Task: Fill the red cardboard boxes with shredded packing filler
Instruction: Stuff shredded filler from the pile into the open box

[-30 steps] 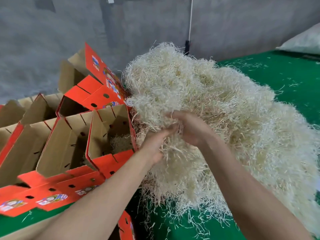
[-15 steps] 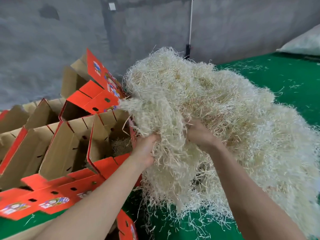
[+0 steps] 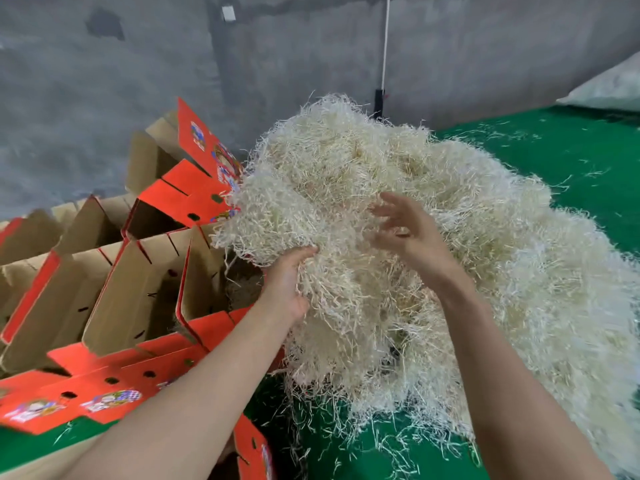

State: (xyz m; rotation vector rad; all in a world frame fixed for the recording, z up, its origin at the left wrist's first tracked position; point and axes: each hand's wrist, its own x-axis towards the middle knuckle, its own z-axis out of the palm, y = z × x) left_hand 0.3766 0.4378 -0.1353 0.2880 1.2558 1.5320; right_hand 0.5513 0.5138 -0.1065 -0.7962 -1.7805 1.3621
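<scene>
Separation of a portion from the bulk is judged to be the step in hand. The large pile of pale cream shredded packing filler [image 3: 485, 258] is heaped on the green table covering [image 3: 571, 161], with its left edge against the row of open red cardboard boxes with brown inner walls [image 3: 114, 299]. A tuft at the left flank of the pile is grasped by the left hand [image 3: 289, 285], with the fingers buried in the strands and the thumb closed over them. The right hand [image 3: 408, 233] is released, fingers spread and straight at the face of the pile; nothing is gripped by it. A thin layer of filler can be seen low in the nearest box [image 3: 202, 282]; the others appear unfilled, so the task is judged to be at an early stage. The strands are interlocked, so a portion is best parted by holding the bulk back with the flat right hand while the grasped tuft is drawn leftward over the box opening. A portion matched to the box should be taken; an oversized one is likely to trail strands across the raised flaps and onto the covering.
</scene>
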